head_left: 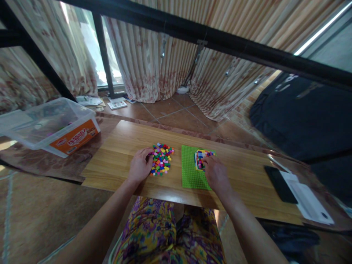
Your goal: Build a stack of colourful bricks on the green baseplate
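A loose pile of small multicoloured toy bricks (162, 159) lies on the wooden table. At its left edge is my left hand (140, 165), fingers curled and thumb bent toward the index finger among the bricks. Anything pinched there is too small to name. Right of the pile lies a green studded baseplate (189, 178). On its upper right part stands a low layered block of coloured bricks (200, 154). My right hand (216, 170) reaches over the baseplate, fingers closed together with the tips at the block; they hide whatever they hold.
The wooden table (110, 165) spans the space before my knees. A black phone (280, 183) and a white object (310, 203) lie at its right end. Left of it stands a clear plastic bin (74, 113) with an orange label. Beyond hang long curtains (154, 66).
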`<state>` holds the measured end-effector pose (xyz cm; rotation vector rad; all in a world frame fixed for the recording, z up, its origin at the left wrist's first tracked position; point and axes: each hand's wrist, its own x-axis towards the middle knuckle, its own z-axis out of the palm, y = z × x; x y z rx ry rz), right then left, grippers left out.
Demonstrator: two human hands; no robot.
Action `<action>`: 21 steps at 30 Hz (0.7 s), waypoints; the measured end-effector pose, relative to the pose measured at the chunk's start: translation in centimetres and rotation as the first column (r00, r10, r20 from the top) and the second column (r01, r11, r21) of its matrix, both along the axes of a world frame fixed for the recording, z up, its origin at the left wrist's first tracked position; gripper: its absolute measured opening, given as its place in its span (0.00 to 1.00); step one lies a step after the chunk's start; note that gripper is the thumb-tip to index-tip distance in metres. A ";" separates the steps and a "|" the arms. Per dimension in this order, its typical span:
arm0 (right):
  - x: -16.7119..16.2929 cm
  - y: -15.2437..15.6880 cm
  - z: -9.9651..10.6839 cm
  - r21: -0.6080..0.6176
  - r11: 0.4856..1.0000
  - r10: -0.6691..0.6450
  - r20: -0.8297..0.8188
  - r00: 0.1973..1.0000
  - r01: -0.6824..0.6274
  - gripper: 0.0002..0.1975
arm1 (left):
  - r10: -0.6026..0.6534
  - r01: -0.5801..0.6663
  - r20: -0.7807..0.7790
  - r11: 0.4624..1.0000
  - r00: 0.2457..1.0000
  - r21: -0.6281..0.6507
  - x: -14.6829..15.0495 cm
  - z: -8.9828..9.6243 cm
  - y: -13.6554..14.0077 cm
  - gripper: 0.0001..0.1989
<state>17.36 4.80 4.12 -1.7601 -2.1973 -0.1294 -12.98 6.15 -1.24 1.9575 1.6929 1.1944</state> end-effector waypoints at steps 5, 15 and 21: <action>0.1 0.1 0.3 -0.051 0.997 0.070 0.124 0.990 -0.065 0.14 | 0.003 -0.003 0.002 1.000 1.000 0.006 0.0 -0.1 0.1 0.10; 0.1 -0.3 -0.8 0.054 0.998 0.028 -0.027 0.999 -0.027 0.12 | -0.008 0.008 0.003 1.000 1.000 -0.011 0.1 0.2 0.0 0.10; 0.3 -1.0 -0.7 0.109 0.994 -0.004 -0.181 0.984 0.024 0.10 | -0.005 0.005 0.012 1.000 1.000 0.004 0.1 0.2 0.0 0.10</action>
